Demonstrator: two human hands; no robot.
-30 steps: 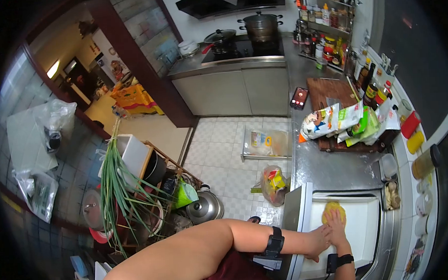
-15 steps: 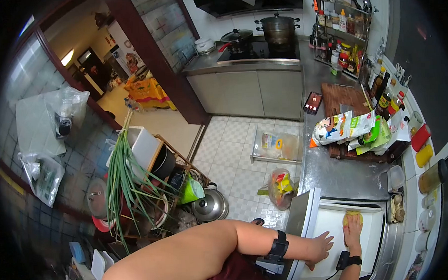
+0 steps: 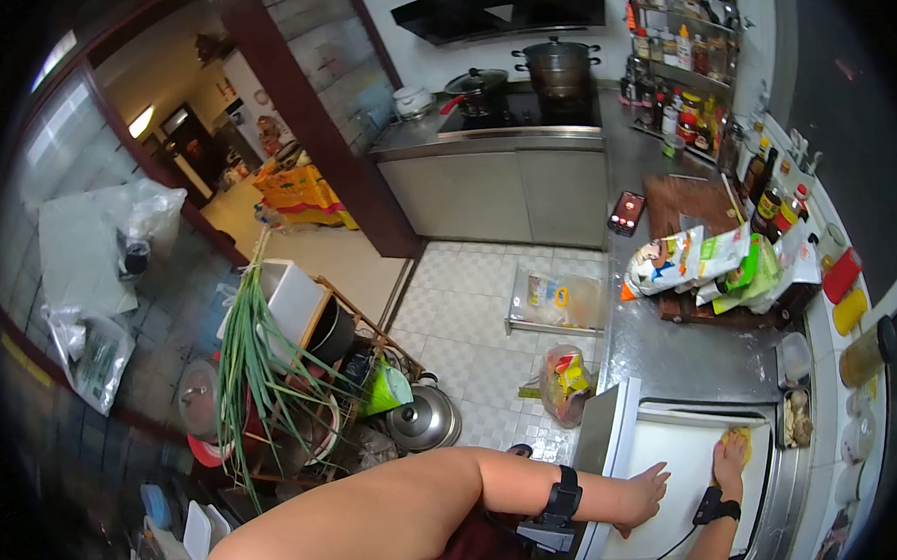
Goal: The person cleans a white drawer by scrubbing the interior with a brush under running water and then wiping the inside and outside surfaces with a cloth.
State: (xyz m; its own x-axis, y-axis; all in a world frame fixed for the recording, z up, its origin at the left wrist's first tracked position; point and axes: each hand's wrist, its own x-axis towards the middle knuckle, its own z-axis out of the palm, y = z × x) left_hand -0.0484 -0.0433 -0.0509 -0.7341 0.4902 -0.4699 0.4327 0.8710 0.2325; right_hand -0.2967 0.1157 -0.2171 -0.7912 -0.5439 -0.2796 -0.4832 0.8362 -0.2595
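A white drawer-like tray (image 3: 666, 448) lies over the sink at the lower right, beside a raised grey panel (image 3: 603, 428). My left hand (image 3: 642, 497) rests on the tray's near left part, its fingers spread and nothing in them. Farther right, my right hand (image 3: 729, 461) presses a yellow cloth or sponge (image 3: 743, 439) against the tray's far right corner. Black straps circle both of my forearms, and a thin cable runs from the right one across the tray.
Seasoning bags (image 3: 668, 260) lie on a wooden board (image 3: 680, 205), near a phone (image 3: 627, 212). Pots (image 3: 556, 67) stand on the stove. Green onions (image 3: 257, 358) hang over a rack at left. A plastic bag (image 3: 567, 380) and an open lower drawer (image 3: 558, 300) are by the counter.
My right hand has moved right with the yellow cloth or sponge, from the tray's far middle to its far right corner. My left hand has stayed in nearly the same spot.
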